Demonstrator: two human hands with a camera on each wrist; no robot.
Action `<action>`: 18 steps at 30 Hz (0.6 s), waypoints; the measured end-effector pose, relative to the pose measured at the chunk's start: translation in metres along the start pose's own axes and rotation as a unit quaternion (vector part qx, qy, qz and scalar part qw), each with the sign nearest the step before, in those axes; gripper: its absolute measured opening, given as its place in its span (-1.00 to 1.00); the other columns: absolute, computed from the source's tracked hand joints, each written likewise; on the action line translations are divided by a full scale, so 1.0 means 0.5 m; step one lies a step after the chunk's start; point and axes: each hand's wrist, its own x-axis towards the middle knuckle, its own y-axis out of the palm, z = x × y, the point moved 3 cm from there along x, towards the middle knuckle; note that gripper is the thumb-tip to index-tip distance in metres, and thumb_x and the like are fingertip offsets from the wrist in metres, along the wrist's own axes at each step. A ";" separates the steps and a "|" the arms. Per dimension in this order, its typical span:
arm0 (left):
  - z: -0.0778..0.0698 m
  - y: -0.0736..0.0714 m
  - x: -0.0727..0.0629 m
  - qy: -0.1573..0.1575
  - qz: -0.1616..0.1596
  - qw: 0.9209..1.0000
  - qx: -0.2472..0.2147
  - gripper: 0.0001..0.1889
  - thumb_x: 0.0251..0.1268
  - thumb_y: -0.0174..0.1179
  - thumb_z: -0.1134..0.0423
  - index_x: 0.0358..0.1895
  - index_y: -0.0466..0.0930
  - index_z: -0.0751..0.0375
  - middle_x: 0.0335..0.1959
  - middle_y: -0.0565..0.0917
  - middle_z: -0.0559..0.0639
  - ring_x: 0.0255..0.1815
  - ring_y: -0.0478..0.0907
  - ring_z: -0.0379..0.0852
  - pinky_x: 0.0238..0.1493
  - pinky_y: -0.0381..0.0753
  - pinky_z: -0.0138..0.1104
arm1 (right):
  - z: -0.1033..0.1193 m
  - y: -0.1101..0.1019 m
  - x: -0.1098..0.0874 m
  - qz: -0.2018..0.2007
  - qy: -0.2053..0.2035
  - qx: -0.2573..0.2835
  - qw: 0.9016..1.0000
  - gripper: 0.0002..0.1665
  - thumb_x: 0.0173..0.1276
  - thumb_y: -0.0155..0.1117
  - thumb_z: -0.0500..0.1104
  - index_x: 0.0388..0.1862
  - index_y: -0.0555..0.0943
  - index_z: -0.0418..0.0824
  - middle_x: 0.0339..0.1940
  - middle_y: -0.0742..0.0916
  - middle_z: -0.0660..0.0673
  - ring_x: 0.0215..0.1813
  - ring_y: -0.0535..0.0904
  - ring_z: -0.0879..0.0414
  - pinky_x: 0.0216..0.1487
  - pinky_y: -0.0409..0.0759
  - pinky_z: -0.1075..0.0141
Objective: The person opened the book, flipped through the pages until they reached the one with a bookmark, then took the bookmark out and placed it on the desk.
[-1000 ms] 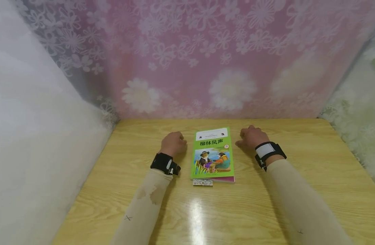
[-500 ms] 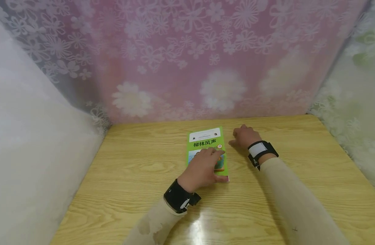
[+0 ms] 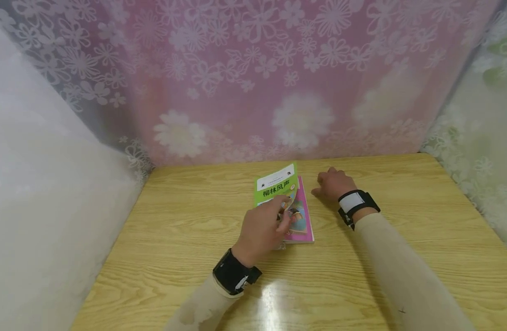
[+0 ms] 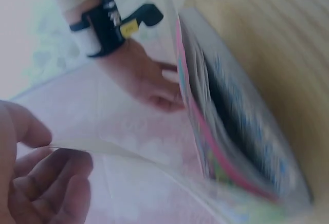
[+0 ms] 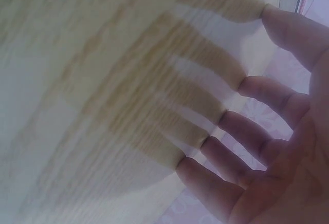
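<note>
A paperback book (image 3: 301, 204) with a green illustrated cover (image 3: 274, 180) lies on the table. My left hand (image 3: 259, 227) pinches the cover's right edge and holds it lifted and bent to the left, so a pink page shows beneath. In the left wrist view the cover (image 4: 149, 163) runs as a thin sheet from between the thumb and fingers to the book (image 4: 247, 111). My right hand (image 3: 335, 185) rests on the table right of the book, apart from it. The right wrist view shows its spread, slightly bent fingers (image 5: 252, 131) touching the wood.
A small silver speckled piece (image 3: 281, 246) sits at the book's near edge, partly behind my left hand. The wooden table (image 3: 174, 216) ends at a pink flowered backdrop (image 3: 236, 115). A white sheet (image 3: 50, 161) hangs on the left, and a pale floral one (image 3: 476, 138) on the right.
My left hand came from beside the book onto its cover, then took the right edge and raised it leftward. The right hand stayed at its place while the head view shifted slightly.
</note>
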 end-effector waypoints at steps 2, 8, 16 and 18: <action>0.015 -0.019 -0.006 -0.002 -0.038 0.999 -0.005 -0.63 0.44 0.13 0.27 0.26 0.60 0.18 -0.37 0.70 -0.10 -0.54 0.52 -0.29 -0.64 0.32 -0.48 | 0.000 0.000 0.001 0.000 0.000 -0.003 1.000 -0.43 0.42 0.40 0.13 0.07 0.61 -0.33 -0.16 0.56 -0.34 -0.19 0.58 -0.28 -0.23 0.62 -0.14; 0.059 -0.074 -0.020 0.001 -0.099 0.994 0.046 -0.63 0.33 0.12 0.42 0.17 0.66 0.21 -0.09 0.63 0.10 -0.27 0.51 -0.05 -0.44 0.46 -0.31 | -0.002 0.003 0.006 0.007 0.002 -0.008 1.000 -0.42 0.42 0.39 0.14 0.07 0.61 -0.34 -0.18 0.56 -0.33 -0.21 0.56 -0.23 -0.23 0.62 -0.09; 0.100 -0.152 -0.035 -0.003 0.022 0.995 0.100 -0.73 0.31 0.34 0.43 0.06 0.72 0.24 0.24 0.59 0.31 0.30 0.53 0.25 0.29 0.58 -0.03 | -0.008 0.011 0.007 0.003 -0.010 -0.013 1.000 -0.42 0.43 0.37 0.14 0.10 0.60 -0.33 -0.12 0.57 -0.36 -0.19 0.57 -0.27 -0.19 0.64 -0.15; 0.111 -0.167 -0.044 -0.015 0.061 0.993 0.105 -0.71 0.31 0.40 0.34 0.07 0.72 0.27 0.27 0.57 0.38 0.38 0.47 0.29 0.40 0.48 0.01 | -0.009 0.013 0.007 -0.001 -0.016 -0.014 1.000 -0.44 0.44 0.36 0.14 0.08 0.60 -0.32 -0.13 0.56 -0.36 -0.19 0.57 -0.28 -0.20 0.64 -0.16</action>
